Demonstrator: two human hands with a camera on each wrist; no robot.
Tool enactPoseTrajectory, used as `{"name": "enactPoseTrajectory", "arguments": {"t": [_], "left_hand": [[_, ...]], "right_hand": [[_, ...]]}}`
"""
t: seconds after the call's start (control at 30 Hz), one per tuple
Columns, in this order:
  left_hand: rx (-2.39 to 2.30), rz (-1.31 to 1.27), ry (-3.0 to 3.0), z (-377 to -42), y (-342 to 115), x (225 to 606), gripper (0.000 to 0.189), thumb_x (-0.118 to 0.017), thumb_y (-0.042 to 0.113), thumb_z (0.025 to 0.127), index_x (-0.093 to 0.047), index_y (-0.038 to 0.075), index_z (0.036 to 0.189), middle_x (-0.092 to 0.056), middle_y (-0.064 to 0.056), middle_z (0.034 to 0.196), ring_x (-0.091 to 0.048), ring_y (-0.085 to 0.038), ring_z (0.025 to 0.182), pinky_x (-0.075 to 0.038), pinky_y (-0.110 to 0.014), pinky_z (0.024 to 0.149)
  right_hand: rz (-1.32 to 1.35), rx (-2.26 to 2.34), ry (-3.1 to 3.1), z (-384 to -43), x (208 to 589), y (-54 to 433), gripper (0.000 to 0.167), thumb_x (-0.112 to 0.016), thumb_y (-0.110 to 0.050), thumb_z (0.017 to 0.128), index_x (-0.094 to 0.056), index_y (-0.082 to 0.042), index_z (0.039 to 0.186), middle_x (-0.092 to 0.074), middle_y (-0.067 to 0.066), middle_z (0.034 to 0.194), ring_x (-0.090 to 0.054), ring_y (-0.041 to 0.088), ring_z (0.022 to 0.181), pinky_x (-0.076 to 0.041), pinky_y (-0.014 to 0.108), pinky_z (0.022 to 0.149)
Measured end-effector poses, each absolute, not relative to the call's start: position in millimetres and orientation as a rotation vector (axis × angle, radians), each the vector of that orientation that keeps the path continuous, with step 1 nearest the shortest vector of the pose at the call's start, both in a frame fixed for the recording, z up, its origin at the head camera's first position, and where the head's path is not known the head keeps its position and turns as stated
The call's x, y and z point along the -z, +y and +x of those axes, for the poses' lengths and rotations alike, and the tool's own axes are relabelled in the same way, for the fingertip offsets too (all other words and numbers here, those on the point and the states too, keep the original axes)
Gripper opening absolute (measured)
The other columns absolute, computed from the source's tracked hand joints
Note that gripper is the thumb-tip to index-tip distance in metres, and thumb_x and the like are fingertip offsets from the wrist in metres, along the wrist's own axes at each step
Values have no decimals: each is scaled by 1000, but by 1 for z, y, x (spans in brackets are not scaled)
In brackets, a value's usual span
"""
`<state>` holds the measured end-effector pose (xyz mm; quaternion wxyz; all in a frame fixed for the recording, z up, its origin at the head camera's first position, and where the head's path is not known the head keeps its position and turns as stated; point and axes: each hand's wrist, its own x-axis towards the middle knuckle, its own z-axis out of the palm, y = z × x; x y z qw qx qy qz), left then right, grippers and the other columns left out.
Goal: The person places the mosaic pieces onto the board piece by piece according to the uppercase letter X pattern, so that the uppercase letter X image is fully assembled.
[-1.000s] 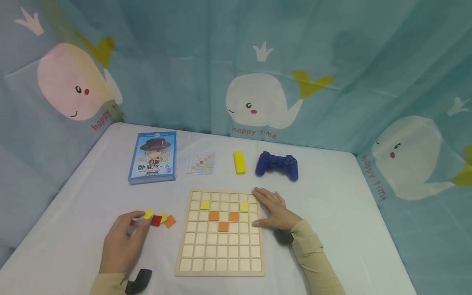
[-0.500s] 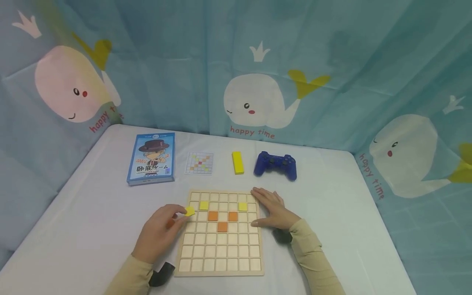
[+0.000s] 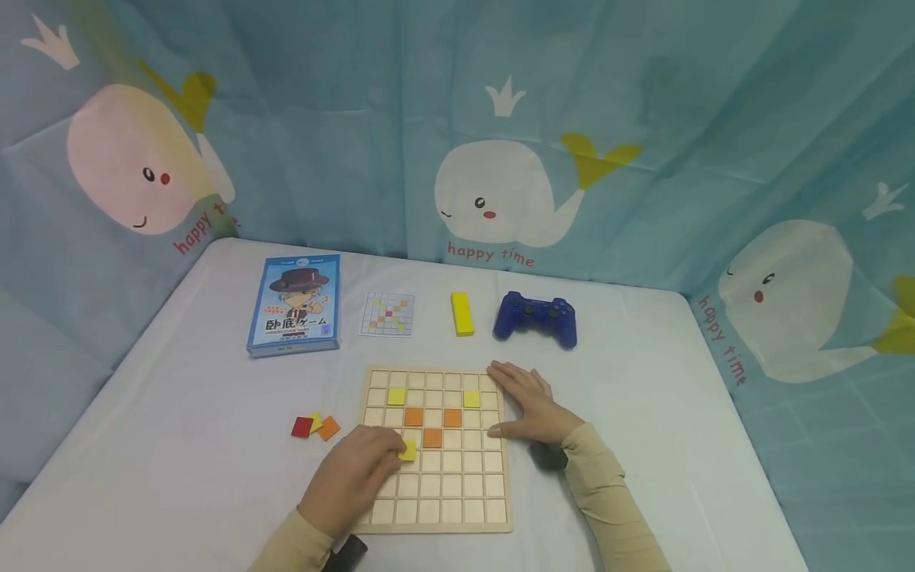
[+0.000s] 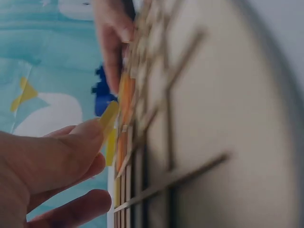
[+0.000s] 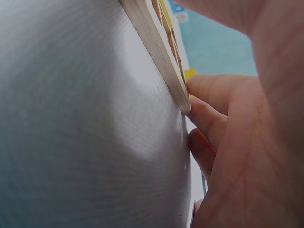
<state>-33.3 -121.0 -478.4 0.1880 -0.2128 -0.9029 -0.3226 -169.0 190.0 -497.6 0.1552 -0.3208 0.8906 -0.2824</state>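
Observation:
A yellow square tile [image 3: 407, 450] is pinched in my left hand [image 3: 353, 477], over the left-centre cells of the wooden grid board [image 3: 475, 527]. In the left wrist view, thumb and fingers grip this tile [image 4: 109, 115] by its edge, tilted close above the grid. On the board, two yellow tiles [image 3: 396, 396] lie in the second row, with three orange tiles [image 3: 432, 438] forming a V below them. My right hand [image 3: 532, 409] rests along the board's upper right edge, fingers spread. The right wrist view has its fingertips at the board's corner [image 5: 180, 97].
Loose red [image 3: 303, 427], yellow and orange tiles lie left of the board. Behind it are a blue game box [image 3: 295, 306], a printed pattern card [image 3: 387, 314], a yellow block [image 3: 462, 314] and a blue game controller [image 3: 535, 318]. A whale-print curtain [image 3: 329, 159] hangs behind the table.
My left hand has taken a yellow tile from the loose pile and carried it rightward over the board, then down toward the middle rows. My right hand has stayed at the board's edge.

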Motion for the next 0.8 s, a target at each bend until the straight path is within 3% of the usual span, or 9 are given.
{"name": "enactPoseTrajectory", "arguments": {"t": [0.3, 0.8], "left_hand": [[768, -594, -2703, -29, -117, 485, 28, -77, 13, 78, -71, 16, 105, -68, 9, 103, -59, -8, 94, -52, -30, 82], [709, -588, -2769, -30, -111, 483, 25, -78, 20, 78, -71, 14, 101, -63, 4, 102, -57, -12, 95, -52, -32, 82]], "right_hand": [[-919, 805, 2555, -169, 501, 191, 99, -73, -55, 76, -22, -20, 153, -17, -2, 159, -12, 24, 147, 1, 53, 116], [-907, 801, 2556, -170, 503, 191, 99, -72, -57, 76, -21, -22, 153, -16, -2, 160, -11, 24, 147, 2, 53, 116]]}}
